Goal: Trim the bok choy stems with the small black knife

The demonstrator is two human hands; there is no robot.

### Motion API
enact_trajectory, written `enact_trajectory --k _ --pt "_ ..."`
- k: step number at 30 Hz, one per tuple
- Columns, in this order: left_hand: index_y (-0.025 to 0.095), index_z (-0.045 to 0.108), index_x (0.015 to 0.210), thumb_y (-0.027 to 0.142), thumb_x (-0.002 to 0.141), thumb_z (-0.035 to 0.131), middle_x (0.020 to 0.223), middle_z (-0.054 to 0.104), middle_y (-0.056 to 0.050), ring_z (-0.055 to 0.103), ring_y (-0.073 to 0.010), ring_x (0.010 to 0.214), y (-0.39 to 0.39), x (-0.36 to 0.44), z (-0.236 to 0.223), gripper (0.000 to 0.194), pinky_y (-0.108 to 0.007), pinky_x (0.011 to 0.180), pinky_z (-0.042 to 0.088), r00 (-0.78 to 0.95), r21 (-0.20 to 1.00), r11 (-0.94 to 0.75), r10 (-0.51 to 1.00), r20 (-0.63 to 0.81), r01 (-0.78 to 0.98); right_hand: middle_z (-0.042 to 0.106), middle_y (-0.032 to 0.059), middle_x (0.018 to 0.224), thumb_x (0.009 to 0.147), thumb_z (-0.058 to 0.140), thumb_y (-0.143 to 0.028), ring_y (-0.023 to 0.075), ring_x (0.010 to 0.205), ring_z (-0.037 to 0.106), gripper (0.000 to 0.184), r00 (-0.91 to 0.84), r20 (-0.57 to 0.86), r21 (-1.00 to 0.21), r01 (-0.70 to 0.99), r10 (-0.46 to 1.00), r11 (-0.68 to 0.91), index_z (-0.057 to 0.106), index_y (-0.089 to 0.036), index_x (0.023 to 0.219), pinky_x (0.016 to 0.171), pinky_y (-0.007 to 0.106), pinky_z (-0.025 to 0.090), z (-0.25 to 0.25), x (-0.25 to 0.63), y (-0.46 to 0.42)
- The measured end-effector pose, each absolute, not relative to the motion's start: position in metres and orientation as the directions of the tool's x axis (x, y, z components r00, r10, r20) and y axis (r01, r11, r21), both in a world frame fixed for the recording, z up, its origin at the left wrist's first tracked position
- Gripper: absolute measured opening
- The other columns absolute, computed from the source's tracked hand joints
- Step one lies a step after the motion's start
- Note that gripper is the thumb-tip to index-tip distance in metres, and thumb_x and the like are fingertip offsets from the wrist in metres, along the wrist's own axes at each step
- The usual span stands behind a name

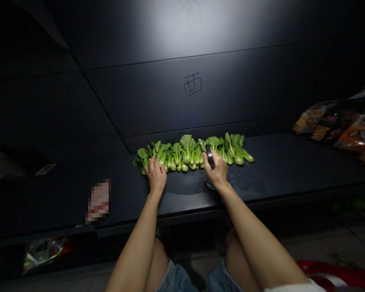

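Note:
A row of green bok choy (187,152) lies along the back of the dark shelf, leaves toward the back panel and pale stems toward me. My left hand (156,176) rests on the stems near the row's left end, its fingers spread and holding nothing. At the right of the middle, my right hand (217,170) is closed around what looks like a spray bottle (211,157) with a black top. A bit of its clear body shows beneath the hand; the rest is hidden by my fingers. Water wets the shelf in front of the stems.
Several colourful snack bags (360,136) lie at the right of the dark shelf (280,170). A small card (45,169) and a blurred-out pinkish item (99,202) are on the left. Below the shelf edge sits a shiny package (44,251); something red (337,273) is at lower right.

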State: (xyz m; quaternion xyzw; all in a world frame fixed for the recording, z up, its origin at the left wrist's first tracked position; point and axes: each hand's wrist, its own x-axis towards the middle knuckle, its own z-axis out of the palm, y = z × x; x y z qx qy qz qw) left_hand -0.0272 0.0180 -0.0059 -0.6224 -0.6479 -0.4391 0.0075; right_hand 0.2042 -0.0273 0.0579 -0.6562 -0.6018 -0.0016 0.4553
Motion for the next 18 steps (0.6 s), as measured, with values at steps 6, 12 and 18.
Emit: enact_trajectory --k 6,12,18 --pt "0.013 0.054 0.131 0.026 0.091 0.04 0.146 0.045 -0.02 0.029 -0.0315 0.144 0.018 -0.025 -0.007 0.044 -0.058 0.116 0.017 -0.207 0.546 -0.169 0.803 0.559 0.821 0.068 0.0096 0.08 0.093 0.04 -0.044 0.0207 0.072 0.059 0.036 0.349 0.523 -0.616 0.785 0.778 0.061 0.065 -0.017 0.095 0.064 0.028 0.035 0.057 0.22 -0.028" --pt "0.015 0.054 0.13 0.026 0.091 0.041 0.146 0.044 -0.019 0.029 -0.0313 0.144 0.018 -0.018 -0.007 0.043 -0.059 0.116 0.018 -0.207 0.544 -0.176 0.796 0.569 0.821 0.067 0.0092 0.079 0.094 0.039 -0.045 0.0214 0.074 0.059 0.037 0.374 0.518 -0.626 0.778 0.769 0.044 0.065 -0.018 0.092 0.065 0.028 0.035 0.056 0.224 -0.028" --pt "0.016 0.054 0.131 0.026 0.09 0.042 0.147 0.042 -0.019 0.028 -0.0317 0.144 0.018 -0.017 -0.006 0.044 -0.059 0.116 0.018 -0.203 0.549 -0.184 0.797 0.569 0.816 0.068 0.0102 0.078 0.092 0.044 -0.042 0.0212 0.069 0.057 0.032 0.43 0.493 -0.636 0.771 0.756 -0.024 0.065 -0.018 0.093 0.062 0.029 0.032 0.06 0.227 -0.031"
